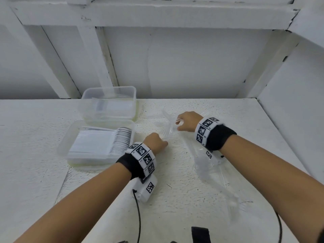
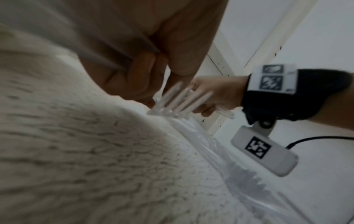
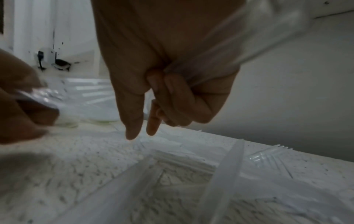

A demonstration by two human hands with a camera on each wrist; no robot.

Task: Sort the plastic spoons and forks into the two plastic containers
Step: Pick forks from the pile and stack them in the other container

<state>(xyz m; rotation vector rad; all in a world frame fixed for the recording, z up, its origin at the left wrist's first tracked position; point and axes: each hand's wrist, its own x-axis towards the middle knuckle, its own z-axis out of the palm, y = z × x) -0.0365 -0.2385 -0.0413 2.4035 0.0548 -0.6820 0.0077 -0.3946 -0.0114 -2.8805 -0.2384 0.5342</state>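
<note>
At the left of the white table (image 1: 35,137) you have the two plastic containers one behind the other: the near container (image 1: 70,142) already holds a neat row of spoons (image 1: 121,142) with the bowls nested together, and the far container (image 1: 108,95) holds some clear pieces I cannot identify; I think you keep both boxes close to your left side so that the drop is short. Next comes your left hand (image 1: 156,141), low over the table with the fingers curled; in the left wrist view it pinches a small bundle of clear forks (image 2: 178,103) by the necks, and the tines fan out, probably because you collect several before one trip to a box. To the right of it, loose forks (image 1: 166,125) lie crossed on the table between your two hands. Your right hand (image 1: 187,120) is clenched around several clear handles (image 3: 210,68) with the ring and little fingers, while the thumb and index finger (image 3: 134,128) point down freely, I judge so they can pick up one more piece. Furthest right and nearer to you, the rest of the clear cutlery (image 1: 210,165) lies scattered under your right forearm, not yet sorted.
</note>
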